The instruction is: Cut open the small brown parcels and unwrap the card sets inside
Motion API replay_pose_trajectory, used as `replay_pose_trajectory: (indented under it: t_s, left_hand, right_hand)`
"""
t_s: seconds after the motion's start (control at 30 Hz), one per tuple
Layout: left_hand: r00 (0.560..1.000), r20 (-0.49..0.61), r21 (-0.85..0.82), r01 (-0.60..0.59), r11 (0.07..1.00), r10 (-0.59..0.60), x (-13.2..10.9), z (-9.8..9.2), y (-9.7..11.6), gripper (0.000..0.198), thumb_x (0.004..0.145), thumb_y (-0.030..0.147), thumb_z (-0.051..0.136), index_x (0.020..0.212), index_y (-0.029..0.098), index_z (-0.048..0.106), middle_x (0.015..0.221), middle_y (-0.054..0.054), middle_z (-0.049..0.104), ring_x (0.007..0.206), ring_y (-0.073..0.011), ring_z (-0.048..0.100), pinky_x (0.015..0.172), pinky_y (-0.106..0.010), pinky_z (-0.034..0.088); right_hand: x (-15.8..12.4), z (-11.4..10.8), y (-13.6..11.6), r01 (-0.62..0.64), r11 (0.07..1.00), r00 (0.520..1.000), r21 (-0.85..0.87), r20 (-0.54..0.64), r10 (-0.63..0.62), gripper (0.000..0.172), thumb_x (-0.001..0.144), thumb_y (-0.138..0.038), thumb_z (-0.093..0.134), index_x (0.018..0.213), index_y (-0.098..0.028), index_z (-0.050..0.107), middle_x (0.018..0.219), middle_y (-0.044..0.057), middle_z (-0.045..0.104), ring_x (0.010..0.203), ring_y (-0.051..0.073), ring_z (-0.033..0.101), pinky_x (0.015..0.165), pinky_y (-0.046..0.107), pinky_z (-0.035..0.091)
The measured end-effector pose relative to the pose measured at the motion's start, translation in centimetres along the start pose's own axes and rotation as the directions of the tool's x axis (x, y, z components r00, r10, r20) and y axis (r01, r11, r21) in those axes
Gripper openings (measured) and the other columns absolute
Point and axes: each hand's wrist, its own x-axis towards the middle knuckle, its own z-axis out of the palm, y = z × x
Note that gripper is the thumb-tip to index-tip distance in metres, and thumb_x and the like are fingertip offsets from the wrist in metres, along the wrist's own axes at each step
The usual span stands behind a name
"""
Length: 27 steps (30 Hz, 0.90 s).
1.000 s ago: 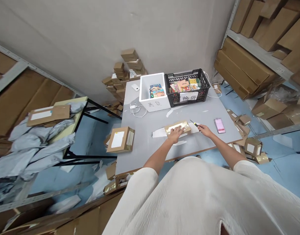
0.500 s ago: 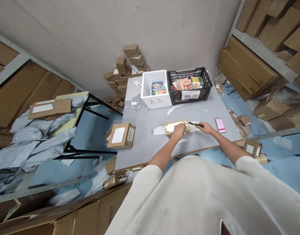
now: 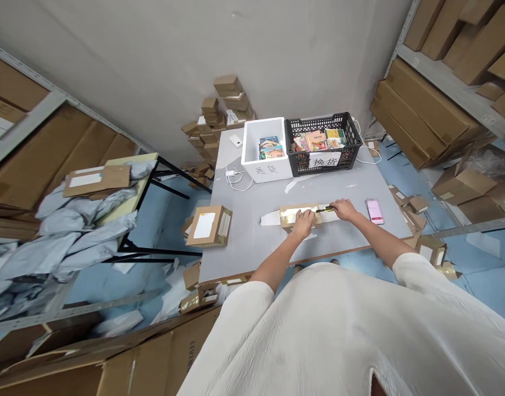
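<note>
A small cardboard box [image 3: 288, 209] with a white label and shiny tape lies near the front of the grey table, on a strip of white paper [image 3: 270, 219]. My left hand [image 3: 304, 222] rests on top of this box, fingers bent over it and holding it in place. Closed in my right hand [image 3: 343, 209] is a black and yellow utility knife [image 3: 327, 209]. Its front end points left and lies over the right end of the box. Whether the blade touches the tape is too small to tell.
Behind the box stand a white foam bin [image 3: 265, 171] and a black crate [image 3: 351, 157], both holding books. A phone [image 3: 375, 211] lies to the right. Another carton [image 3: 206, 226] sits at the left edge of the table [image 3: 236, 253]. Grey parcels [image 3: 91, 231] cover a side table.
My right hand has brought the utility knife slightly left relative to the box, so its tip now overlaps the right end. My left hand stays on the box. The view has shifted slightly.
</note>
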Motion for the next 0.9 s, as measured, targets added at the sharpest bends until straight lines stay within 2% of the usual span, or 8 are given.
replay_pose_trajectory:
  t_s: [0.13,0.27,0.37,0.5,0.67,0.77,0.83,0.9]
  left_hand:
    - [1.000,0.000,0.010,-0.013,1.000,0.013,-0.3,0.2,0.0,0.047,0.095,0.013,0.066,0.138,0.024,0.051,0.149,-0.014,0.059,0.129,-0.0293,0.069,0.136,-0.058,0.023]
    - [1.000,0.013,-0.009,-0.003,1.000,0.003,-0.3,0.3,0.0,0.048,0.095,0.012,0.064,0.139,0.024,0.049,0.150,-0.015,0.058,0.135,-0.0289,0.067,0.137,-0.059,0.022]
    - [0.999,0.041,-0.016,-0.010,1.000,0.011,-0.2,0.2,0.0,0.049,0.095,0.010,0.063,0.140,0.024,0.048,0.150,-0.015,0.058,0.138,-0.0283,0.065,0.137,-0.060,0.021]
    - [0.998,0.061,-0.019,-0.019,1.000,0.021,-0.1,-0.3,0.1,0.048,0.096,0.010,0.063,0.139,0.024,0.048,0.151,-0.016,0.057,0.140,-0.0289,0.063,0.138,-0.061,0.018]
    - [0.998,0.058,-0.038,0.015,0.999,-0.013,-0.3,-0.6,0.2,0.046,0.097,0.011,0.064,0.137,0.026,0.049,0.151,-0.013,0.056,0.129,-0.0287,0.069,0.137,-0.063,0.017]
    - [0.998,0.062,-0.050,0.022,0.999,-0.019,-0.5,-0.6,0.2,0.045,0.097,0.012,0.064,0.136,0.027,0.048,0.151,-0.012,0.056,0.132,-0.0285,0.067,0.137,-0.063,0.017]
    - [0.998,0.061,-0.054,0.010,0.999,-0.006,-0.6,-0.5,0.3,0.045,0.097,0.011,0.064,0.136,0.027,0.048,0.151,-0.012,0.056,0.135,-0.0281,0.065,0.137,-0.062,0.018]
    - [0.998,0.062,-0.044,-0.008,0.999,0.011,-0.6,-0.5,0.3,0.045,0.097,0.009,0.063,0.135,0.027,0.048,0.152,-0.012,0.055,0.137,-0.0275,0.064,0.137,-0.061,0.018]
  right_hand:
    - [0.4,0.7,0.5,-0.031,0.998,0.998,0.057,0.061,0.027,0.048,0.111,-0.030,0.041,0.148,-0.030,0.071,0.139,0.014,0.075,0.128,0.033,0.064,0.107,0.046,0.045]
    - [0.2,1.8,1.8,-0.082,0.968,0.987,0.238,0.155,0.045,0.048,0.109,-0.037,0.047,0.150,-0.030,0.070,0.142,0.009,0.076,0.122,0.030,0.068,0.102,0.039,0.051]
    - [0.2,2.0,2.8,-0.093,0.933,0.986,0.348,0.160,0.039,0.042,0.104,-0.043,0.058,0.139,-0.029,0.077,0.134,0.007,0.080,0.113,0.029,0.072,0.098,0.036,0.053]
    - [0.6,1.8,3.0,-0.107,0.911,0.986,0.398,0.161,0.045,0.035,0.097,-0.046,0.068,0.124,-0.029,0.082,0.118,0.008,0.082,0.104,0.028,0.072,0.093,0.034,0.054]
    - [0.3,2.5,2.4,-0.084,0.847,0.984,0.526,0.179,-0.014,0.031,0.096,-0.049,0.066,0.107,-0.024,0.080,0.093,0.004,0.079,0.082,0.021,0.067,0.073,0.027,0.052]
    - [-0.6,3.1,2.3,-0.110,0.790,0.971,0.604,0.234,-0.043,0.033,0.093,-0.053,0.068,0.102,-0.023,0.079,0.076,0.003,0.072,0.069,0.018,0.061,0.062,0.026,0.048]
    - [-1.0,3.3,2.2,-0.113,0.785,0.968,0.610,0.246,-0.051,0.034,0.093,-0.054,0.069,0.100,-0.023,0.079,0.074,0.002,0.071,0.067,0.018,0.060,0.062,0.026,0.048]
    - [-1.2,3.4,1.7,-0.079,0.805,0.984,0.588,0.174,-0.030,0.034,0.094,-0.053,0.067,0.104,-0.022,0.079,0.082,0.003,0.075,0.074,0.019,0.063,0.069,0.026,0.050]
